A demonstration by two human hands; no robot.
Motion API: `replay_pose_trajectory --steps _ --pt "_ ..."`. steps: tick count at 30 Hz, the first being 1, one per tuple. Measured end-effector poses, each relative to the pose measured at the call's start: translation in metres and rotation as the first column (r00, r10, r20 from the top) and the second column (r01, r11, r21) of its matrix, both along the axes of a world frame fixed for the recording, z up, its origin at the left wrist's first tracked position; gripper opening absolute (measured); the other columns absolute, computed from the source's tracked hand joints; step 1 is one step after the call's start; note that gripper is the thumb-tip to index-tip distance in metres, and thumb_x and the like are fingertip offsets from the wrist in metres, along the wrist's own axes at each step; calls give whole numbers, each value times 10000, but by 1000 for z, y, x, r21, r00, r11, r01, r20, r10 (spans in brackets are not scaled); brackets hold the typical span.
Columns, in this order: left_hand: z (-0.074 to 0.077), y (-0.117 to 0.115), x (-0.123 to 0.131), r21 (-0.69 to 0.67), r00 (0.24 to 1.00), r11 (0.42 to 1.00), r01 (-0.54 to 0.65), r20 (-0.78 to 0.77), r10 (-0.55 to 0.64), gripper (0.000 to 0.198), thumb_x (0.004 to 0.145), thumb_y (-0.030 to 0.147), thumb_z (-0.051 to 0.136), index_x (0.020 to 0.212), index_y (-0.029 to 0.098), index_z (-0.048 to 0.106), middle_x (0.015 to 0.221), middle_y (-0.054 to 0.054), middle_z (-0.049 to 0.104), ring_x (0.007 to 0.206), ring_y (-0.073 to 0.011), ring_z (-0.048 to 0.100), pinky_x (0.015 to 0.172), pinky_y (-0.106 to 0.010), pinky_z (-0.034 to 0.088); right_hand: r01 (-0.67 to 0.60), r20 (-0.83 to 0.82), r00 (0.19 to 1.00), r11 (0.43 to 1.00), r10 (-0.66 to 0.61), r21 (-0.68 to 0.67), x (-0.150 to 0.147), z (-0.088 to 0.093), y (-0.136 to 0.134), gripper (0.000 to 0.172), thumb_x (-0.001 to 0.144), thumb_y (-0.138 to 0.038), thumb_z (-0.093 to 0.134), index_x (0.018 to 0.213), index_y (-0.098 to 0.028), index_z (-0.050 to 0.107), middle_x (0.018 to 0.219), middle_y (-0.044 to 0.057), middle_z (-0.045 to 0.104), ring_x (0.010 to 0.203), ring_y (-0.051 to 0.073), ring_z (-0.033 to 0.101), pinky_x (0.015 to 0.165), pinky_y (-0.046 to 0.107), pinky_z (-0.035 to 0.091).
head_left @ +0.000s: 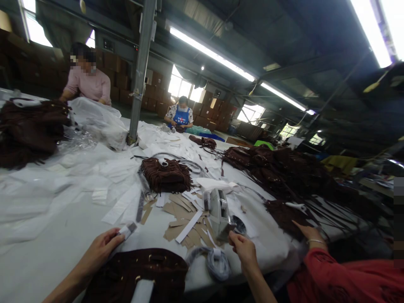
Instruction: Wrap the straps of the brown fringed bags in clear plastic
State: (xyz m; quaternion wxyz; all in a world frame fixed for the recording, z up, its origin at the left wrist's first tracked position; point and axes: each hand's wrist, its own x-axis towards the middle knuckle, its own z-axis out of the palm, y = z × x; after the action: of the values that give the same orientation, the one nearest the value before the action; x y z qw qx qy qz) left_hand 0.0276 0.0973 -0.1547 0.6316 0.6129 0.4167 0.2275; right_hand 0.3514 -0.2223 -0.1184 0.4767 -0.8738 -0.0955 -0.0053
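My left hand (105,244) is closed on a small white wrapped strip (128,230) with a grey end, held above the table. My right hand (246,249) pinches at the front end of a grey tape dispenser (219,212); whatever lies between the fingertips, perhaps tape, is too small to make out. Directly before me lies a dark brown bag (164,269) with metal eyelets, cut off by the lower picture edge. A white-wrapped strip (143,291) lies on its front. Between the bag and my right hand sits a coiled strap (218,264) in clear wrapping.
Brown card strips (178,216) lie beside the dispenser, with a fringed brown bag (166,174) beyond. White sheets (123,168) cover much of the table. A co-worker's hand (311,233) touches another brown bag (284,216) at right. A metal post (142,71) rises behind.
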Motion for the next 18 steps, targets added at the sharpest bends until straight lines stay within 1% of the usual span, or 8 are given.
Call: replay_pose_trajectory --steps 2,5,7,9,11,13,15,18 --pt "-1 0 0 9 999 1000 28 17 -29 453 585 513 705 883 171 715 918 -64 748 976 -319 647 829 -344 526 2 6 1000 997 -1 -79 -1 -6 -4 379 582 -553 570 484 -197 656 504 62 632 523 217 579 493 302 410" --pt "-2 0 0 40 994 995 92 49 -94 429 643 519 666 886 168 700 904 -55 742 960 -311 643 816 -333 512 30 20 999 984 -27 -177 -3 -9 -16 302 533 -511 559 446 -230 626 500 76 633 580 268 593 550 342 411" --pt "0 -2 0 93 991 988 121 52 -126 395 689 498 635 893 163 687 901 -54 732 935 -293 640 812 -321 495 39 19 999 976 -36 -216 -8 -7 -23 311 536 -528 533 494 -241 645 535 83 656 624 299 609 582 364 421" --pt "4 -5 1 186 987 973 139 48 -150 344 734 461 597 888 163 676 880 -49 717 894 -266 632 793 -306 478 9 9 1000 970 -7 -241 -16 -3 -20 355 558 -562 512 574 -244 669 595 76 681 667 306 625 614 367 441" --pt "10 -10 4 318 982 933 166 30 -185 276 777 405 549 854 165 662 826 -35 688 817 -226 614 746 -287 459 -93 -9 996 968 94 -232 -31 5 -4 395 581 -591 515 633 -235 680 627 65 685 677 293 629 634 355 459" --pt "14 -13 8 429 980 883 191 -33 -196 225 804 350 505 807 167 636 740 -15 639 720 -186 578 679 -272 431 -279 -35 960 947 277 -163 -55 16 25 411 622 -602 539 680 -223 686 645 54 678 672 271 625 638 334 469" --pt "17 -16 11 501 980 842 199 -79 -184 188 821 308 478 803 169 603 689 0 593 653 -157 537 637 -261 404 -501 -61 865 863 497 -70 -89 29 61 394 682 -591 571 711 -215 687 653 45 670 667 248 620 635 309 470" --pt "18 -22 12 584 982 790 190 -97 -164 134 832 262 468 830 176 571 701 -3 585 638 -146 523 631 -263 392 -734 -72 676 679 733 22 -143 45 114 348 770 -545 587 756 -211 685 698 34 672 675 215 610 623 277 459"
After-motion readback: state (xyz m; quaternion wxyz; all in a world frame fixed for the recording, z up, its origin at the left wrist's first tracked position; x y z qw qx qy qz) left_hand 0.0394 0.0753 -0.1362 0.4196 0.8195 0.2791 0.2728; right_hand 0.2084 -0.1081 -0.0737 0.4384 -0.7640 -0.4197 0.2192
